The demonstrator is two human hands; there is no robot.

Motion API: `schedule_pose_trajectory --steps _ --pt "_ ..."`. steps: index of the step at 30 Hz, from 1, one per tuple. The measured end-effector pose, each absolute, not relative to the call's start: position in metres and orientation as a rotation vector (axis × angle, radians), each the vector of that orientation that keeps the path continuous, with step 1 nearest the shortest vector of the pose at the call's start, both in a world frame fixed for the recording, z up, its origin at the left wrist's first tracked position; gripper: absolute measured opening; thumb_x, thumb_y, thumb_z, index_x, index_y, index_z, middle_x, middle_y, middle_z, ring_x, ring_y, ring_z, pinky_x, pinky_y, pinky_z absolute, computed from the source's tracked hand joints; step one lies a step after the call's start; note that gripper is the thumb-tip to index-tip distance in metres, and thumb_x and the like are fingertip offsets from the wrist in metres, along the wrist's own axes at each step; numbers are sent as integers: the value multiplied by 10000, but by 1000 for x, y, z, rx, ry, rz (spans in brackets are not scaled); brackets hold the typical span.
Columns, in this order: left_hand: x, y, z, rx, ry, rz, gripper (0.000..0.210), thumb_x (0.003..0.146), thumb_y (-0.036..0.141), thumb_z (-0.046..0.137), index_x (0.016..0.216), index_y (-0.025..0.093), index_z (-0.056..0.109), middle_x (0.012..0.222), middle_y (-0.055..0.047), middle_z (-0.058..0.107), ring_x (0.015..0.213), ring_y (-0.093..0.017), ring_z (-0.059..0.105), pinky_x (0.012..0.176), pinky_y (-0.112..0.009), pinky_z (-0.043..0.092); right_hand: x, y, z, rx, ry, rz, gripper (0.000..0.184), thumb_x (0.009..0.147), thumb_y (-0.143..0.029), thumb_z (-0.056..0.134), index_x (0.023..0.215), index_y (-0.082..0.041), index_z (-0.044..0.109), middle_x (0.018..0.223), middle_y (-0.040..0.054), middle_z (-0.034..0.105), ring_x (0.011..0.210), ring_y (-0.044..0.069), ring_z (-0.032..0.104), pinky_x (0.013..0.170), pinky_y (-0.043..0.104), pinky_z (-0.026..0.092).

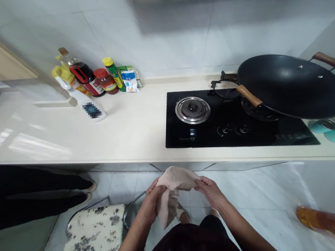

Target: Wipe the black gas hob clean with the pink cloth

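Observation:
A pale pinkish-beige cloth (pixel 175 178) is stretched between my two hands, in front of my body and just short of the counter's front edge. My left hand (pixel 154 200) is closed on its left side, with the thumb on top and a loose fold hanging below. At the other end, my right hand (pixel 209 190) pinches the cloth's right corner. Beyond the cloth lies the black gas hob (pixel 206 139), its left burner (pixel 193 110) bare of any pot support. A large black wok (pixel 293 85) with wooden handles sits over the hob's right side.
Along the wall stand a dark sauce bottle (pixel 88 76), a red-lidded jar (pixel 106 82) and a white packet (pixel 130 81). A white spray bottle (pixel 83 101) lies nearby. A floral chair (pixel 90 241), another person's legs (pixel 35 190) and an oil bottle (pixel 326 222) are lower down.

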State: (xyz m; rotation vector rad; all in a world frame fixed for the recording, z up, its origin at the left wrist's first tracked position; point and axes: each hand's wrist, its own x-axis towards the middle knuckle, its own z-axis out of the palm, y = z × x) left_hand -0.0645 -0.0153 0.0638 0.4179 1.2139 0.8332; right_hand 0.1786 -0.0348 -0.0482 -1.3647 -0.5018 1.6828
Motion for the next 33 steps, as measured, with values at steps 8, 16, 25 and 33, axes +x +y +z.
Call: schedule_pose_trajectory --steps 8,16,25,33 --pt "-62 -32 42 515 1276 755 520 645 459 881 1065 179 755 748 -38 759 633 -178 667 618 -271 503 232 -22 -35 -1468 -781 1204 396 789 -652 854 820 -269 757 1465 97 682 1379 319 579 1108 437 492" --pt "-23 -31 42 574 1203 611 385 680 412 824 997 202 767 764 -38 753 631 -178 632 611 -283 465 243 -2 -24 -1374 -601 1221 386 888 -675 667 991 -303 659 943 12 734 882 234 677 817 364 558" --pt "49 -4 35 904 1199 431 211 717 309 727 898 202 746 792 -11 710 754 -197 616 676 -301 479 305 51 -23 -1991 -1100 882 192 856 -460 594 909 -286 656 730 -14 615 679 221 563 731 375 459" --pt "81 7 16 960 1213 404 193 736 288 725 899 184 724 808 -19 702 808 -206 607 728 -317 476 315 72 -39 -2107 -1208 584 152 854 -299 570 885 -246 709 876 18 632 785 201 575 798 345 457"
